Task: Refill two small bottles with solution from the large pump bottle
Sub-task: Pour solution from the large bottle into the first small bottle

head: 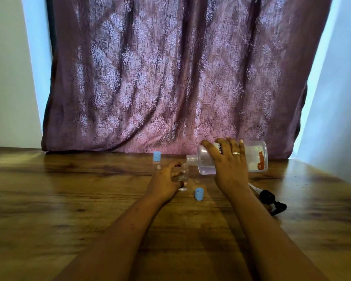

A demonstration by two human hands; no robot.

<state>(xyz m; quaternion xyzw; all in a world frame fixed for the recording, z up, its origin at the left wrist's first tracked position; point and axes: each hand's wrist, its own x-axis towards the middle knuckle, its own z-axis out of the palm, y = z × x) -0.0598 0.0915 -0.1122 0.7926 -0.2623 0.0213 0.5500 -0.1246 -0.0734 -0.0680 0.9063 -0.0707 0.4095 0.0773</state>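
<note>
My right hand (pixel 229 165) grips the large clear bottle (pixel 255 159), tipped on its side with its open neck pointing left over a small clear bottle (pixel 184 175). My left hand (pixel 166 178) holds that small bottle upright on the wooden table (pixel 69 199); its mouth sits just under the big bottle's neck. Its loose blue cap (pixel 199 193) lies on the table in front of it. A second small bottle (pixel 157 159) with a blue cap stands behind my left hand. The black pump head (pixel 272 200) with its tube lies to the right.
A purple patterned curtain (pixel 170 78) hangs right behind the table's far edge. Pale walls flank it on both sides.
</note>
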